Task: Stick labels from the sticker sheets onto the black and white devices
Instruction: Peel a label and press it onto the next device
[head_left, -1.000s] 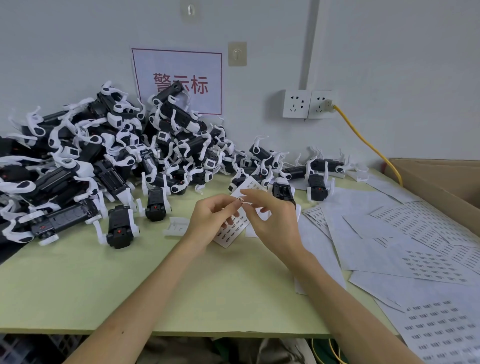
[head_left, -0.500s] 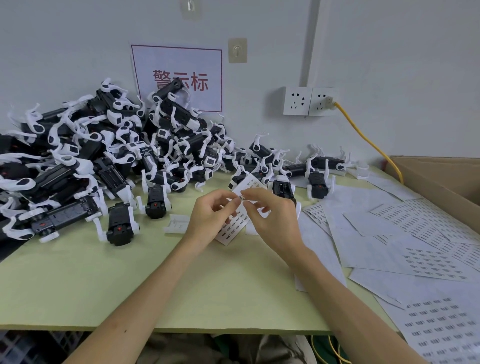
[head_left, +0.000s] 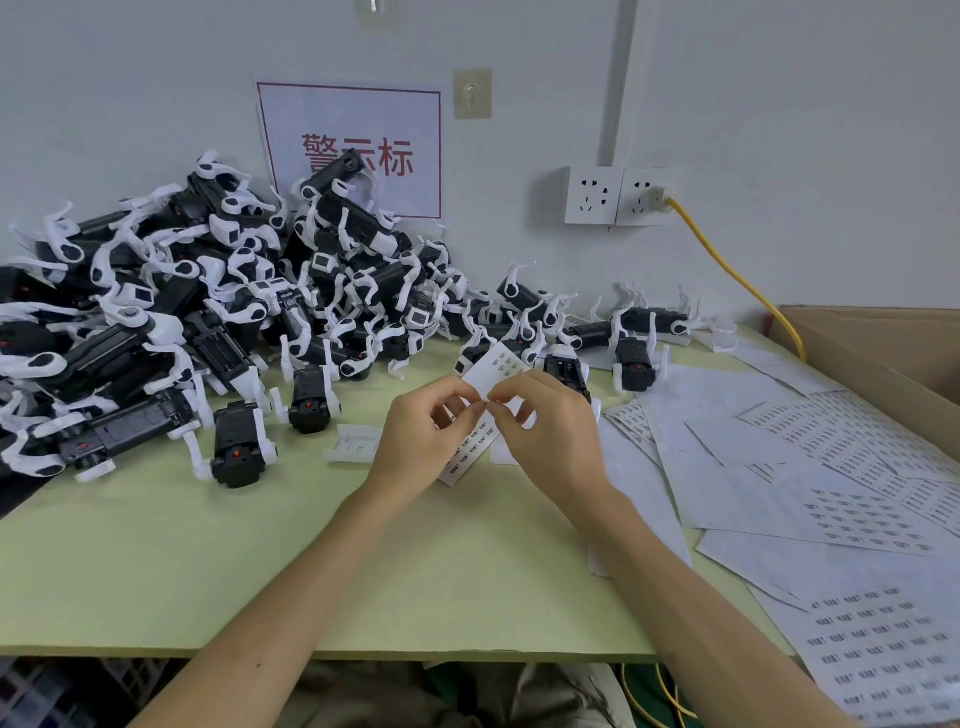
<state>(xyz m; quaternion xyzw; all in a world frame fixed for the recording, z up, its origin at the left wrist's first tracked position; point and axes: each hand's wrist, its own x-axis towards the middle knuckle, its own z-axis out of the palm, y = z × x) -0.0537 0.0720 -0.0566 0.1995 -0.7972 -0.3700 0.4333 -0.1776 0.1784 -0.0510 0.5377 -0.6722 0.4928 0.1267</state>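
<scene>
Left hand (head_left: 426, 441) pinches the sticker strip (head_left: 496, 369) by its side. Right hand (head_left: 550, 436) has its fingertips closed on the strip's middle, picking at a label; too small to tell if one has lifted. Peel slowly at a low angle and keep the strip taut so nothing curls. Nearest device (head_left: 566, 371) is at 1 o'clock of the hands, pile (head_left: 208, 312) at 10 — spare sheets (head_left: 779, 457) at 3.
</scene>
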